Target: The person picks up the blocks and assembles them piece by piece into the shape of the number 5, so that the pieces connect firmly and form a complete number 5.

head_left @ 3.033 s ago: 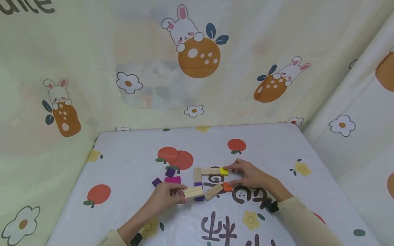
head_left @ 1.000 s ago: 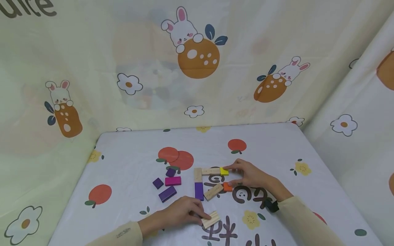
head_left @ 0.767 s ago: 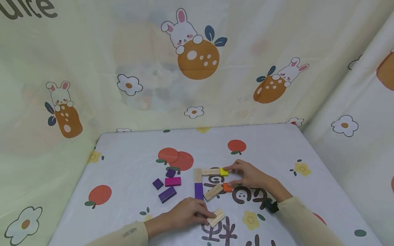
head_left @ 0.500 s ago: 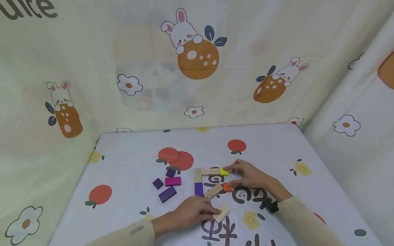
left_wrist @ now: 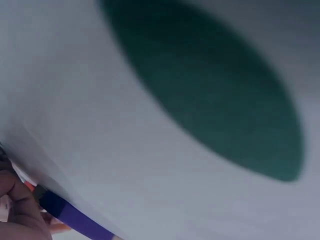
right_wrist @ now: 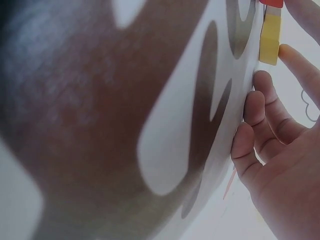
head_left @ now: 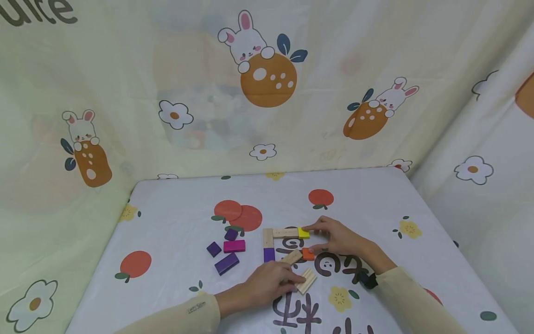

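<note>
My left hand (head_left: pixel 273 280) pinches a pale wooden block (head_left: pixel 307 281) marked with lengthwise lines, held below the row of blocks in the head view. In the left wrist view its fingers (left_wrist: pixel 22 210) show only at the corner, beside a purple block (left_wrist: pixel 82 222). My right hand (head_left: pixel 344 241) lies with its index fingertip at a yellow block (head_left: pixel 303 233) and its thumb at an orange block (head_left: pixel 308 254). Two plain wooden blocks form a corner to the left of the yellow one. A slanted wooden block (head_left: pixel 293 256) meets the orange block, its near end hidden by my left hand.
Left of the arrangement lie a magenta block (head_left: pixel 234 246), a long purple block (head_left: pixel 227 264) and two small dark purple blocks. A white tablecloth (head_left: pixel 175 232) printed with fruit and flowers covers the table, and patterned curtains (head_left: pixel 200 69) hang behind it.
My left hand has carried the lined wooden block from the purple block toward me, then right and slightly away, turning it. It now covers the purple block's near end. My right hand stays put.
</note>
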Demonstrator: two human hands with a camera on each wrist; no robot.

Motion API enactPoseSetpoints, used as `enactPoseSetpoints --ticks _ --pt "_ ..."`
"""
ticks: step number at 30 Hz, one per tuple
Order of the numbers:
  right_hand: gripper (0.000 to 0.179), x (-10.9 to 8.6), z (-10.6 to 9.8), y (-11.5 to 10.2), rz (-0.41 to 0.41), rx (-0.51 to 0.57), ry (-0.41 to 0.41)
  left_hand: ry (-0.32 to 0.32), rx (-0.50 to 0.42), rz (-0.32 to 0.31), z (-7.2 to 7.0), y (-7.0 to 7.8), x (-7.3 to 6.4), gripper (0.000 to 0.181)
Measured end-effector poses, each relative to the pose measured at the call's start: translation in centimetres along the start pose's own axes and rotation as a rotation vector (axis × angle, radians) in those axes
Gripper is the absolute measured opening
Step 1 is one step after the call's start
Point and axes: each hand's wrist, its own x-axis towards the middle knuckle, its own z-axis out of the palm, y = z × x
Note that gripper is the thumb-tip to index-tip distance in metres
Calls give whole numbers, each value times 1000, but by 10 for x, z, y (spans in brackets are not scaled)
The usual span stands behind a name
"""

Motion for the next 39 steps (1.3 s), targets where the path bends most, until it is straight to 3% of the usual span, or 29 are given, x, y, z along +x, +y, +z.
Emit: enactPoseSetpoints --ticks 9,22,39 --pt "63 1 0 -2 -8 -8 4 5 5 -50 -2 7 5 32" --pt "62 -1 -1 -1 -31 -14 9 45 48 -55 4 10 13 32" --pt "64 0 0 2 -25 -14 -3 54 18 -87 4 12 11 33"
